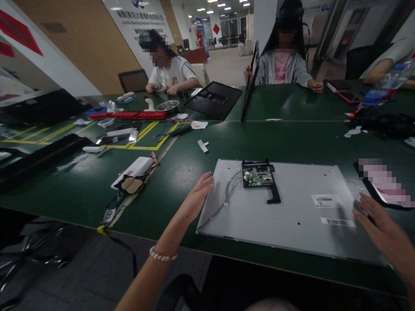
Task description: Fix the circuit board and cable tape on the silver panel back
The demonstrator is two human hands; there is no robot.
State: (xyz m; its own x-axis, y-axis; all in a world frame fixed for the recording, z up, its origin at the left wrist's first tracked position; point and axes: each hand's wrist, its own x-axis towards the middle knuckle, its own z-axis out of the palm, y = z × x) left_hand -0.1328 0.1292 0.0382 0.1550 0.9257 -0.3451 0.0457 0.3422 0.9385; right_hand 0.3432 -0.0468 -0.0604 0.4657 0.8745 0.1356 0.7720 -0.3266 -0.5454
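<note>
— When handling the LCD panel (pixel 285 220), where to find it and what behaviour to expect?

— Find flat on the green table (pixel 175 172), grey metal back uppermost, close to the near edge. Expect moderate weight, a stiff but thin sheet and a smooth, rather slippery surface. Treat the hidden underside as fragile.

— Where to take hold?

— Support by both short edges at once; if lifted by one corner, liable to twist. Avoid gripping the green circuit board (pixel 257 178), the black bracket (pixel 275 194) framing it or the loose grey cable bundle (pixel 228 192): probably easy to snag or strain.

— Present state of hands?

— Left hand (pixel 196 195): spread wide, at the left edge. Right hand (pixel 379 220): fingers extended, at the right edge. Firm contact: cannot tell for either.

— Any legible markings?

— On the panel, note a white label (pixel 326 201) and, below, a barcode label (pixel 338 222); print too small to read, brand not identifiable. On the wall sign (pixel 142 19), Chinese characters above Latin lettering, too blurred to transcribe. On the cable tag (pixel 109 214), one bold character, possibly B or 8.
</note>
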